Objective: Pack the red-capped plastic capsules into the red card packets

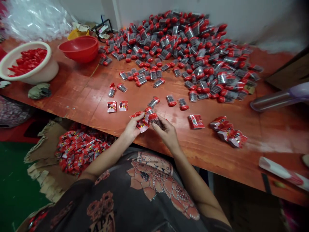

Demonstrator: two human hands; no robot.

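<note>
My left hand [132, 127] is closed around some small red printed packets [143, 127], held over the table's front edge. A small clear container with a red cap [153, 118] is pinched in my right hand [168, 132], its red end pointing away from me and close to the packets. Just beyond the packets is another red-and-clear container [148, 111]; I cannot tell whether a hand touches it. One more such container [154, 101] lies on the table past my fingers. Two flat red packets [112, 106] lie to the left of my hands.
A large heap of red-capped containers [169, 45] covers the back. At left stand a white bowl [51, 66] of red pieces and a red bowl [80, 51]. Packets [227, 131] and a clear tube [270, 102] lie right. Below left, a carton [44, 158] holds many packets.
</note>
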